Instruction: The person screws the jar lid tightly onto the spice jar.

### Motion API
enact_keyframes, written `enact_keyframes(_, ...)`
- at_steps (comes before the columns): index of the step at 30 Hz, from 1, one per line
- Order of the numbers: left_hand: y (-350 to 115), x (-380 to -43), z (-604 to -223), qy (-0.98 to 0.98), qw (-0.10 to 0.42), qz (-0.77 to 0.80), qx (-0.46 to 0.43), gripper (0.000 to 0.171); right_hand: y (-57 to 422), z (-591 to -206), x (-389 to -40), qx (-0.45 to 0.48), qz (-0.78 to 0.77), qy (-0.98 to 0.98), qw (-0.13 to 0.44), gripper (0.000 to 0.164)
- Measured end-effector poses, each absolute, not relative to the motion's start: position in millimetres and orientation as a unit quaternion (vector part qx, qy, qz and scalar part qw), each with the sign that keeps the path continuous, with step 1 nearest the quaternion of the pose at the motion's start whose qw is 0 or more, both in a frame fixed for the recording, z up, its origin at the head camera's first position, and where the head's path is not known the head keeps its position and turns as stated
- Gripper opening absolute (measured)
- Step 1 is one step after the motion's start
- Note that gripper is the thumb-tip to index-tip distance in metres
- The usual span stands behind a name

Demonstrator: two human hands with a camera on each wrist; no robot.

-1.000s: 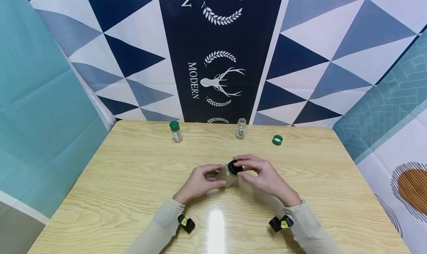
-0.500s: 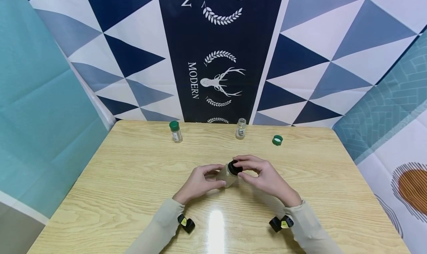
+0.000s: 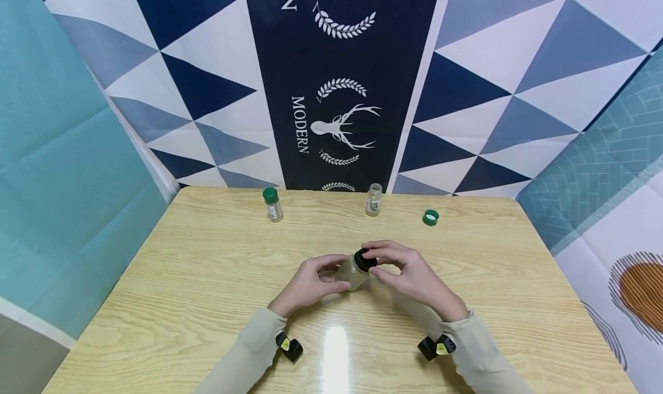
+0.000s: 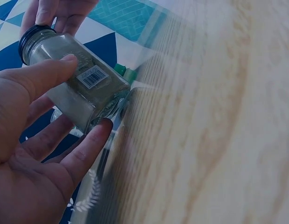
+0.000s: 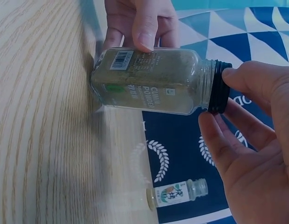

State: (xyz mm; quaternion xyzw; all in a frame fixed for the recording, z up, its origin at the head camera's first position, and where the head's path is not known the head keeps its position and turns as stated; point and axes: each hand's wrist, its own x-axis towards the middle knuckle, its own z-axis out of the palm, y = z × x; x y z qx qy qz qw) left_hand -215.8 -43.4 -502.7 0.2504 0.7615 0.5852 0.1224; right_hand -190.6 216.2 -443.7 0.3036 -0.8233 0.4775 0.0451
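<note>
A square glass jar of cumin powder (image 5: pixel 151 81) stands between the two hands, tilted in the head view. My left hand (image 3: pixel 311 282) grips its body, thumb on the barcode side in the left wrist view. On the black screw cap (image 5: pixel 219 87), my right hand (image 3: pixel 404 267) has its thumb and fingertips pinched around the rim. The cap sits on the jar's threaded neck. Brownish powder fills much of the glass.
Toward the back edge of the wooden table (image 3: pixel 207 279) stand a green-capped spice jar (image 3: pixel 273 205) at left and an uncapped glass jar (image 3: pixel 374 199) near the middle. A loose green cap (image 3: pixel 430 217) lies to its right. Patterned cloth hangs behind.
</note>
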Motion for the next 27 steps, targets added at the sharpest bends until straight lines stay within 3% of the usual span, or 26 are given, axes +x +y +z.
enact_keyframes(27, -43.6, -215.0, -501.2, 0.773, 0.117, 0.571, 0.251, 0.054, 218.4, -439.9, -190.9, 0.319, 0.456, -0.830, 0.038, 0.028)
